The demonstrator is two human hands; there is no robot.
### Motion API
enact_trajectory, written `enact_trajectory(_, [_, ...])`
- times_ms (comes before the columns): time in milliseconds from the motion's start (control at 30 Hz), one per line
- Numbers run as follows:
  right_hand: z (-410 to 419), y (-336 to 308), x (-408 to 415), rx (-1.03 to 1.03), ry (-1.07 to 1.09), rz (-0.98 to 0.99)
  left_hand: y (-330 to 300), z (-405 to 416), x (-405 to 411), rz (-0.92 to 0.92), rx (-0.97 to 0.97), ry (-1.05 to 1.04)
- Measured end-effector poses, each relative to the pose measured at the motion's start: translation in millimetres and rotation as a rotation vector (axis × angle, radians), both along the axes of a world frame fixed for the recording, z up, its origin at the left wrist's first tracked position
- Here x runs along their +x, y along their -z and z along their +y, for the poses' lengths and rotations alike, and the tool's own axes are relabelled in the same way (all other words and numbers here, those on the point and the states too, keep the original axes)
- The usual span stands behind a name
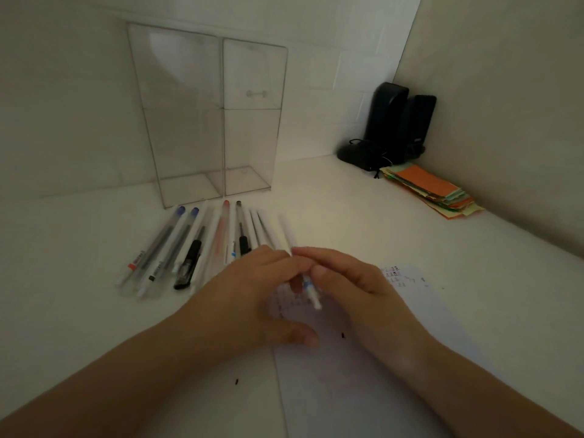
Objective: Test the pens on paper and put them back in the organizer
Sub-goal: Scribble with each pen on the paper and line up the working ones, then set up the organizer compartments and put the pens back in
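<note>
Both hands meet on one white pen [311,292] above the paper [379,358] — left hand [249,298] and right hand [354,289] pinching it, fingers curled; light, stiff and likely slick, so hold it mid-barrel — other pens [202,248] lie before the clear organizer [208,115]

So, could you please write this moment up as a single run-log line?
left hand: holds white pen | right hand: holds same pen | paper: under hands | other pens: on desk | organizer: empty
</note>
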State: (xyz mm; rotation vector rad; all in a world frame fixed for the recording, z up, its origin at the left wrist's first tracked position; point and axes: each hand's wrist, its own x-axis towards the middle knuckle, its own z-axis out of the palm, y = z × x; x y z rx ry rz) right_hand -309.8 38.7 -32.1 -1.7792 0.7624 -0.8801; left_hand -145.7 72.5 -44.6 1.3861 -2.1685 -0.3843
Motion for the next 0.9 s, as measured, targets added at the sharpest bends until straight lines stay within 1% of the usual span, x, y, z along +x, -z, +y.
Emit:
enact_trajectory(100, [-2,2,1,0.021,0.046,0.073,-1,1,-1,-0.094,-0.034,0.006])
enact_trajectory(167, [-9,5,-3,-0.031,0.12,0.176,0,2,0,-0.115,-0.041,-0.007])
enact_trajectory(267, [-18,12,-4,-0.271,0.199,0.519,1,5,0,-0.135,-0.078,0.0])
enact_trajectory(300, [-18,16,-3,-0.352,0.202,0.612,2,5,0,-0.152,-0.097,0.0])
enact_trajectory(333, [-17,19,-1,-0.425,0.201,0.645,3,4,0,-0.164,-0.136,-0.002])
enact_trajectory(400, [-18,25,2,-0.559,0.17,0.566,6,3,0,-0.162,-0.221,0.008])
enact_trajectory(467, [-20,30,-2,-0.639,0.176,0.446,8,6,-1,-0.149,-0.252,0.058])
enact_trajectory(500, [-21,32,-4,-0.641,0.186,0.425,8,9,-1,-0.136,-0.241,0.091])
enact_trajectory(533, [-21,33,-6,-0.626,0.177,0.415,12,9,-2,-0.165,-0.245,0.104])
enact_trajectory(600, [-18,32,-9,-0.472,0.129,0.336,20,9,-7,-0.287,-0.241,0.046])
enact_trajectory(633, [-16,27,-13,-0.405,0.096,0.326,24,7,-10,-0.295,-0.243,0.038])
enact_trajectory(667, [-15,18,-16,-0.405,0.064,0.33,24,6,-12,-0.282,-0.247,0.052])
enact_trajectory(767, [-23,-1,-31,-0.506,-0.005,0.466,23,10,-19,-0.37,-0.244,0.076])
enact_trajectory(800, [-25,-10,-34,-0.497,-0.04,0.511,19,13,-19,-0.402,-0.241,0.057])
enact_trajectory(900, [-31,-27,-35,-0.41,-0.121,0.66,13,13,-19,-0.381,-0.206,0.018])
